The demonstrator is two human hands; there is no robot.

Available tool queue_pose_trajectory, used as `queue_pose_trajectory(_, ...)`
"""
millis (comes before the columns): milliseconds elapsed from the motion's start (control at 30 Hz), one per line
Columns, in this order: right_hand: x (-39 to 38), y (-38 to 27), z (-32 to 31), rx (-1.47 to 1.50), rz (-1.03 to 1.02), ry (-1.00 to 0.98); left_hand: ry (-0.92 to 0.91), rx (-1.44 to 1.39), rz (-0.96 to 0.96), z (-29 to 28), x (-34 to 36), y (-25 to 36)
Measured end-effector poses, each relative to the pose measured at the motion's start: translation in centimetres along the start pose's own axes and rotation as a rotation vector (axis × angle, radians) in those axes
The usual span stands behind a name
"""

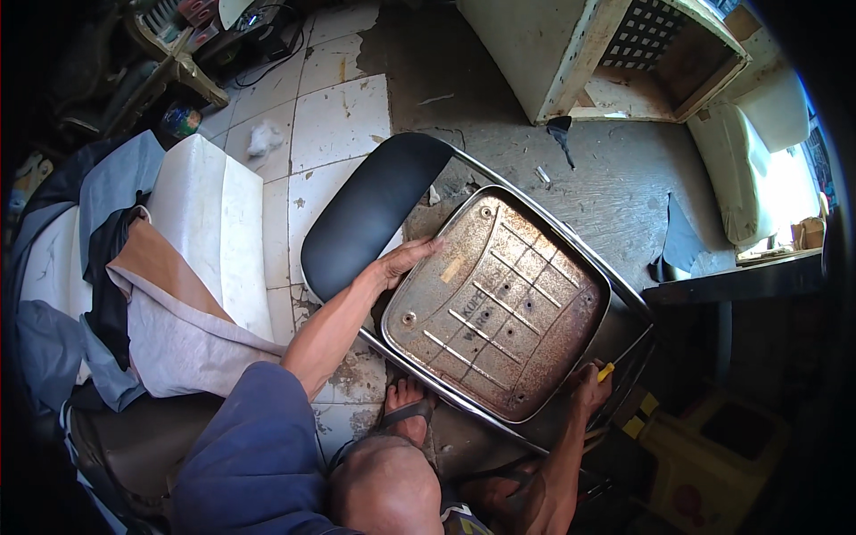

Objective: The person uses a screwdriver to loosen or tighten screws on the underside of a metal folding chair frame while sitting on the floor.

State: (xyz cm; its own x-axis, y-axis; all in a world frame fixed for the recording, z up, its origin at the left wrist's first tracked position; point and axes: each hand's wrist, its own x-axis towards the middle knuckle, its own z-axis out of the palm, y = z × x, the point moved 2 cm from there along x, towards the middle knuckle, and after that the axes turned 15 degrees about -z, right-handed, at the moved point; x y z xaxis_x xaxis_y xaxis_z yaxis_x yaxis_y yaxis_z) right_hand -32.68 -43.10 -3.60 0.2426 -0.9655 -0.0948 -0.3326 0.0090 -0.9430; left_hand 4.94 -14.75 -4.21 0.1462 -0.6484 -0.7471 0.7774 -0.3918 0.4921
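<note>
A metal-tube chair lies on the floor in front of me, its black padded backrest (374, 205) at the upper left. The rusty underside of its seat pan (499, 303) faces up, with ribs, screw holes and dark printing. My left hand (407, 262) grips the pan's left edge, fingers closed over the rim. Beside the lower right corner of the pan, my right hand (588, 390) is closed around a yellow-handled tool (606, 372); its working end cannot be made out. The chair's tube frame (615, 281) runs along the pan's right side.
White foam blocks (209, 223) and grey and brown cover material (178, 312) lie at the left. My sandalled foot (408, 412) is close below the pan. A wooden cabinet-like frame (642, 62) stands at the back right, a yellow container (713, 455) at the lower right.
</note>
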Motion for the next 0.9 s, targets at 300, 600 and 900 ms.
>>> queue_pose_trajectory(300,-2.3,-4.1,1.5,-0.458,-0.502,-0.106,-0.067,-0.071,0.132,1.3,-0.5,0.0)
queue_pose_trajectory(600,-12.0,-7.6,12.4,-0.497,-0.751,-0.832,0.357,0.056,0.185,-0.2,-3.1,-3.2)
queue_pose_trajectory(900,-9.3,-3.5,10.6,-0.541,-0.899,-0.825,0.479,0.021,0.006,-0.9,-4.2,-8.3)
